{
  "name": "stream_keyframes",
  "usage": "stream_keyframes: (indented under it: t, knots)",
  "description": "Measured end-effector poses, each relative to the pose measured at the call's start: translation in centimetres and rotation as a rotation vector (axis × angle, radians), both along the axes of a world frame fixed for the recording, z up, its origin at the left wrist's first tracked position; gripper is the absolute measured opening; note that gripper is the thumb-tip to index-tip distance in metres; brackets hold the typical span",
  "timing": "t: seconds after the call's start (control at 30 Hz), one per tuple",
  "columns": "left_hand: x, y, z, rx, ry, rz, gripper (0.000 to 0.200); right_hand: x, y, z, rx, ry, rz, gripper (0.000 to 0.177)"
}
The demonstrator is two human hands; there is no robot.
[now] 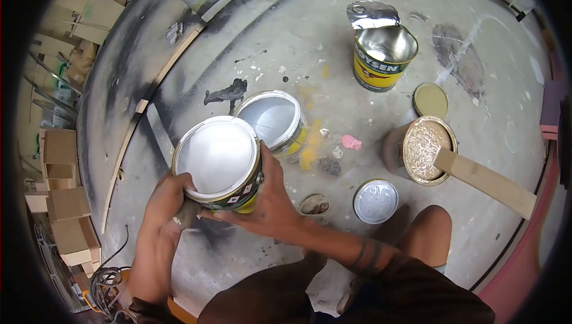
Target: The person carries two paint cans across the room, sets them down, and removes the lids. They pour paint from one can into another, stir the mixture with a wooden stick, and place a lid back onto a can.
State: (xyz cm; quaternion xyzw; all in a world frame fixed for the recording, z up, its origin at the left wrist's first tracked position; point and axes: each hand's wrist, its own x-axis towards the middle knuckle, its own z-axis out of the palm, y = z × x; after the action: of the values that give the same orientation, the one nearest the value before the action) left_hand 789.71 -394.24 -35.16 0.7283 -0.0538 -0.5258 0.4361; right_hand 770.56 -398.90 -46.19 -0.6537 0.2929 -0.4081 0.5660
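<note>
Both hands hold a paint can [217, 156] with a pale, whitish round top, raised above the floor. My left hand [170, 196] grips its left lower side, the thumb at the rim. My right hand [268, 202] is wrapped round its right side and underneath. Just behind the held can stands an opened can [271, 118] with a grey inside. To the right is a can of beige paint [424, 145], a wooden stick [488, 182] resting across its rim. A round lid [376, 201] lies on the floor in front of that can.
An opened green and yellow can [378, 65] with its metal lid bent up stands farther back. A yellowish lid [430, 100] lies near the beige paint. Wooden strips [170, 65] cross the floor at left, with boxes [62, 145] and cables [107, 288] beyond.
</note>
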Motion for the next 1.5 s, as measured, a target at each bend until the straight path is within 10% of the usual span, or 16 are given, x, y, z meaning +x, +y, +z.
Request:
stream_keyframes:
  t: [0.27, 0.7, 1.5]
  knots:
    - [-0.6, -0.2, 1.8, -0.012, 0.095, 0.043, 0.061, -4.1, -10.5, 2.6, -0.299, 0.109, 0.192, 0.049]
    - [-1.6, -0.5, 2.2, -0.065, -0.009, 0.027, 0.057, 5.9, -17.0, 4.8, -0.909, 0.577, 0.693, 0.058]
    - [-2.0, 1.7, -0.7, -0.071, 0.068, 0.121, 0.064, -2.9, -17.6, -1.7, -0.228, 0.397, 0.616, 0.06]
